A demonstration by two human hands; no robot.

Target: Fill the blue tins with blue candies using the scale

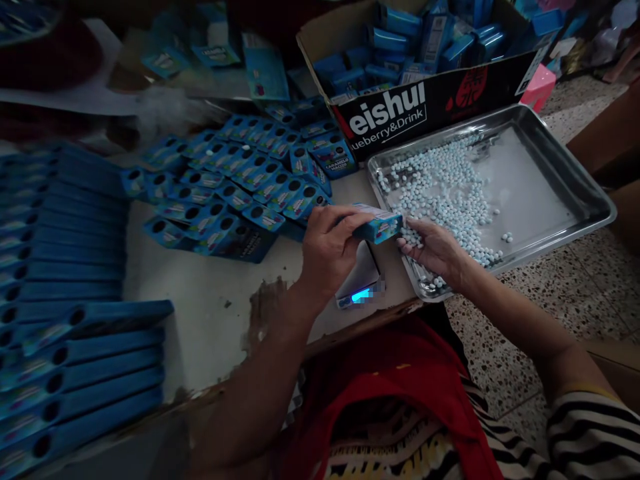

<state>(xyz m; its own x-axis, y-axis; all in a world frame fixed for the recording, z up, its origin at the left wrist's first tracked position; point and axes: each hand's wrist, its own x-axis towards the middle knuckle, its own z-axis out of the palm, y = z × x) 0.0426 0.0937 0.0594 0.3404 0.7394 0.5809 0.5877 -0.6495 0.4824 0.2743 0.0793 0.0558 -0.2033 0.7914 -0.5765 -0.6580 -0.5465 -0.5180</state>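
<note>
The left hand [327, 243] grips a small blue box [384, 228] near the tray [533, 180], its end facing the separate right hand [440, 250], which holds white balls [412, 236] at the rim, likely so strays land inside.

a pink object [539, 87] shows near speckled flooring [580, 293].

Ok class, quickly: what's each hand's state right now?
Left hand: closed, holding a blue rectangular cardboard box.
Right hand: cupped, holding small round white pellets by the box's end.
</note>
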